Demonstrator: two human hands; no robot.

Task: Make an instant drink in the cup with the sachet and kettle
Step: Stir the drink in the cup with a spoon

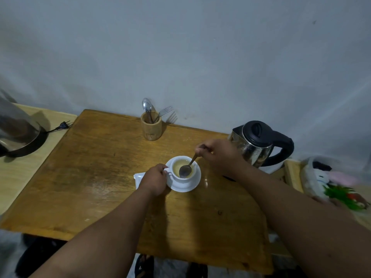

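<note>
A white cup [179, 176] holding pale yellowish liquid stands on a white saucer [195, 182] in the middle of the wooden table [96, 177]. My left hand [155, 179] pinches the cup's handle on its left side. My right hand [217, 154] grips the handle of a metal spoon [186, 169], whose bowl sits in the liquid. A white sachet [139, 178] lies flat just left of the saucer, partly under my left hand. The steel kettle [259, 144] with a black lid and handle stands at the table's right, behind my right wrist.
A wooden holder [151, 126] with a spoon and fork stands at the table's back edge by the wall. On a lighter table to the left sit a metal appliance [18, 133] and a loose black plug [63, 125]. Plastic bags [329, 183] lie at the right.
</note>
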